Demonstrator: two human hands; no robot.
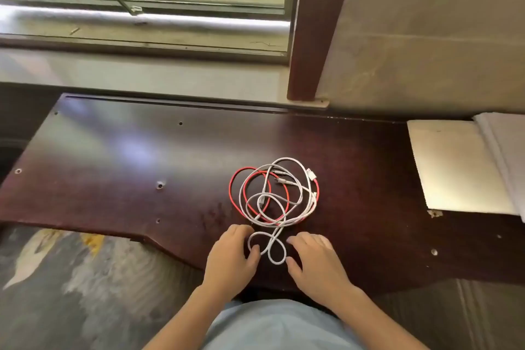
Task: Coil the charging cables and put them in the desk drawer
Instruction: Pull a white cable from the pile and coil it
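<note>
Head view: tangled white cable (pixel 279 202) and red cable (pixel 238 182) lie on the dark surface (pixel 113 156). Left hand (pixel 231 253) and right hand (pixel 314 257), fingers loosely spread, rest flanking the white cable's nearest loop, gripping nothing.

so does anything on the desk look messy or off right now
Yes: the red cable and white cable lie tangled in one loose heap near the desk's front edge, not coiled. The desktop also shows several open screw holes.
</note>
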